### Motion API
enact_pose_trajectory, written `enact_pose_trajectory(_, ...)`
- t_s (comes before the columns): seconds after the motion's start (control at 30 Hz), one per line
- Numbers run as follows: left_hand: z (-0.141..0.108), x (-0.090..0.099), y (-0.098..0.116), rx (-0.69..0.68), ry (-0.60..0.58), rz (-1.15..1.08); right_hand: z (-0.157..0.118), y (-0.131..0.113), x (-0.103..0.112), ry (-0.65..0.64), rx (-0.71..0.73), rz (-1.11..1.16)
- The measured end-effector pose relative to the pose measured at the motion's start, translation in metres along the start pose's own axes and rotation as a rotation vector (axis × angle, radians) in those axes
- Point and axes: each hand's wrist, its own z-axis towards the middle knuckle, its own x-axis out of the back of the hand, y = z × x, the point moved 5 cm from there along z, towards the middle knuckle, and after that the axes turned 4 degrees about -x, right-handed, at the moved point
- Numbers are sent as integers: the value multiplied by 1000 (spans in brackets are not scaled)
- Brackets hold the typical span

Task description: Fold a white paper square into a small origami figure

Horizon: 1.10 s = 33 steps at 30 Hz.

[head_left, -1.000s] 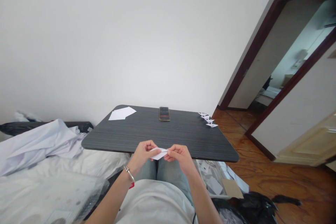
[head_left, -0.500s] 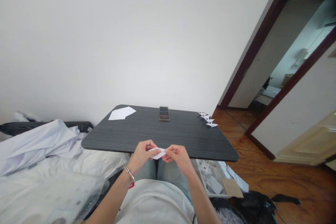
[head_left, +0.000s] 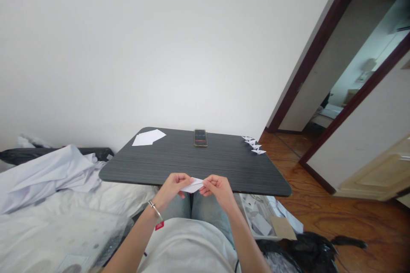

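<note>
A small folded piece of white paper (head_left: 193, 186) is held in the air between my two hands, just at the table's near edge. My left hand (head_left: 174, 187) pinches its left end, thumb on top. At the right tip, my right hand (head_left: 216, 187) grips the paper between thumb and fingers. Parts of the paper are hidden under the fingers. Several folded white paper figures (head_left: 253, 144) stand in a row along the right side of the dark table (head_left: 179, 158).
White paper sheets (head_left: 147, 137) lie at the table's back left. A phone (head_left: 200, 137) rests at the back middle. Below the right edge sits a white bin (head_left: 256, 222) of papers, beside a black plastic bag (head_left: 307, 249). White bedding (head_left: 64, 204) is on the left.
My left hand has shifted slightly left and turned a little, showing more of the folded paper. My right hand stays nearly in place, still pinching the tip.
</note>
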Motion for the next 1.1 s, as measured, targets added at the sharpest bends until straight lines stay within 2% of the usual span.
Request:
enact_pose_trajectory(0.2,0,0,-3,10,-48,46,0,0,-1,-7,2,-4)
enact_pose_trajectory(0.57,4,-2,-9,21,-30,-94,0,1,-2,13,35,-15)
enact_pose_trajectory(0.77,4,1,-5,-15,39,-62,2,5,-3,1,13,22)
enact_pose_trajectory(1.1,2,2,-2,-34,39,-45,-1,-2,-3,15,26,16)
